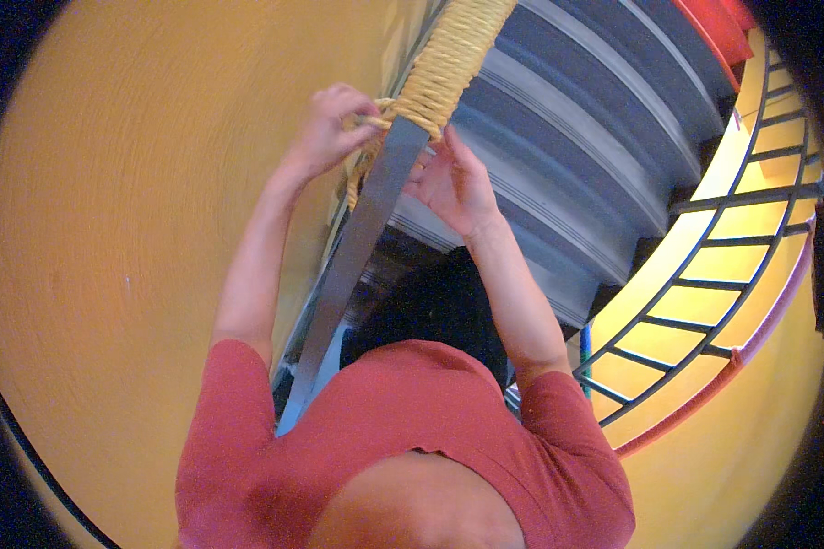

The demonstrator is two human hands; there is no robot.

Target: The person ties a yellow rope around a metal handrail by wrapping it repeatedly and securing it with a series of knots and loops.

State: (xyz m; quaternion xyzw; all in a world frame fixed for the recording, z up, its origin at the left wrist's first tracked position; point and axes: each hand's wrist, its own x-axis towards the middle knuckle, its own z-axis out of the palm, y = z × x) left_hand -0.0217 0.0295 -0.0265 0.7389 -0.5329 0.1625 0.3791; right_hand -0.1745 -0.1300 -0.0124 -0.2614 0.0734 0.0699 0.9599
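A flat grey metal handrail [368, 206] rises from beside my body toward the top of the view. Its upper stretch is wrapped in tight coils of yellow rope [455, 66]. On the left side, my left hand [337, 130] pinches a rope end [373, 120] close to the lowest coil. More loose rope [353, 188] hangs beside the rail below that hand. To the right, my right hand [455, 183] has its palm showing and its thumb stretched up to the lower edge of the coils. Its fingers reach partly behind the rail, where their tips are hidden.
Curved grey stairs [558, 137] climb ahead and to the right. A yellow wall [137, 229] stands close on my left. At the right runs a black metal railing [705, 242] with a red and purple wrapped rail [687, 416] below it. A red surface [719, 32] shows at the upper right.
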